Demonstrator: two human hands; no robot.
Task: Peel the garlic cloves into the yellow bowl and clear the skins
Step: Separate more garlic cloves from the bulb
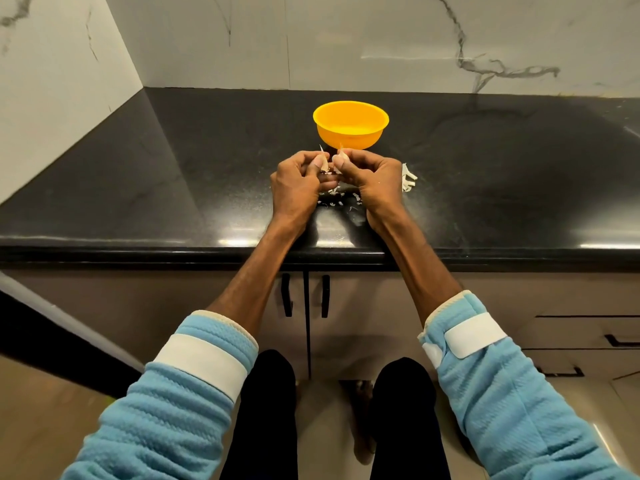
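two hands, your left hand point(298, 178) and right hand point(370, 174), have fingers pinched on one garlic clove point(341, 155) short of the yellow bowl point(350, 129); a slip drops it among the skins point(337, 197) on the surface point(173, 188).

Black polished stone countertop point(138, 188), rounded front edge, set against a marble-patterned wall. Items resting on it:
- Yellow bowl point(350, 131), upright, toward the back, centre.
- Scattered garlic skin flakes point(337, 197), in front of the bowl.
- Small heap of curled white skins point(408, 178), in front of the bowl and to its right.
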